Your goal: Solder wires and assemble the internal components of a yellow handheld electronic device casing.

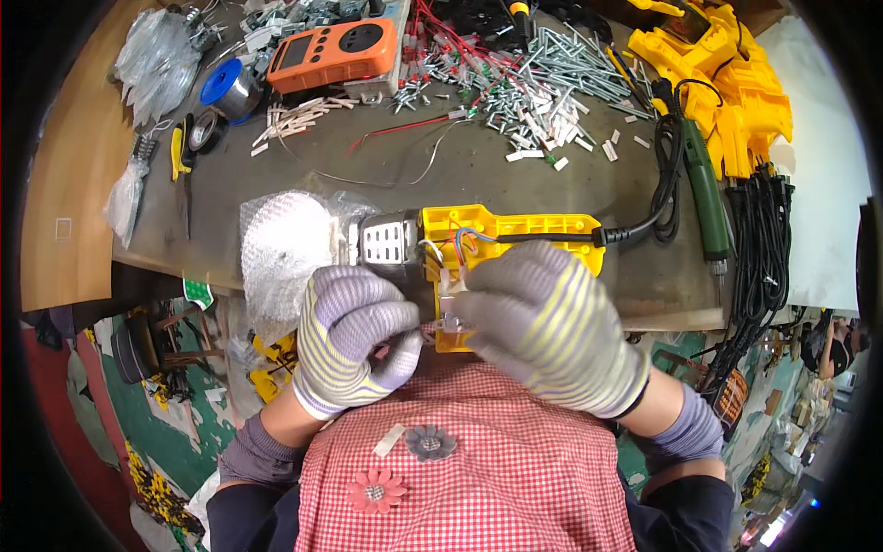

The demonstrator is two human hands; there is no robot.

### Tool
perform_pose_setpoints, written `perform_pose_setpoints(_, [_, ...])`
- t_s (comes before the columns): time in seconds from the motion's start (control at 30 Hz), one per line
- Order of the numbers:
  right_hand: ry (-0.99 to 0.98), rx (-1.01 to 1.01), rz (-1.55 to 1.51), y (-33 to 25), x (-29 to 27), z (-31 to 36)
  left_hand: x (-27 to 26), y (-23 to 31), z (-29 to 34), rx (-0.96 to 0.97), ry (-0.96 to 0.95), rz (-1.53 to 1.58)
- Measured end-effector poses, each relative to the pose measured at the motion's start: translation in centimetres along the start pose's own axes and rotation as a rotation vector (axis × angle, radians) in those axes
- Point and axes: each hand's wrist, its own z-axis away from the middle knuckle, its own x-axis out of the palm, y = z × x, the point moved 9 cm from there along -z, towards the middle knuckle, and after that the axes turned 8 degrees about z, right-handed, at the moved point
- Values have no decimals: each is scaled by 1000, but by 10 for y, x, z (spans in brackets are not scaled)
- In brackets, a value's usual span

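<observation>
In front of me lies an opened yellow tool housing [552, 226], likely a heat gun's, with a perforated metal barrel guard [384, 242] at its left. Coloured wires [467, 235] and a black power cord [630, 232] run inside it. Bubble wrap [287, 244] covers the barrel end. My left hand [357, 336], in a striped grey glove, is closed beside the housing's lower part, thumb meeting curled fingers. My right hand [556, 331], gloved alike, reaches over the housing. Its fingers are pressed together at a small whitish, clear part [451, 308]; what each hand grips is hidden.
Behind are an orange multimeter [333, 55], piled screws [575, 64], small white pieces [543, 138] and red wires [432, 28]. A green electric screwdriver [705, 189], black cords [759, 239] and yellow shells [736, 101] stand right; yellow-handled pliers [179, 166] and solder [241, 92] left.
</observation>
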Motion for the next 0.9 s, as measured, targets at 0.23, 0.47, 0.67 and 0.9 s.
perform_pose_setpoints(0.23, [-167, -60, 430, -12, 24, -13, 4, -1, 0, 76, -20, -65])
perform_pose_setpoints(0.47, [-121, 16, -14, 15, 12, -7, 19, 5, 3, 58, -91, -138])
perform_pose_setpoints(0.67, [-97, 46, -191, 19, 10, 0, 24, 6, -6, -36, -60, -153])
perform_pose_setpoints(0.9, [-114, 736, -381, 59, 20, 7, 32, 8, -2, -33, -51, -151])
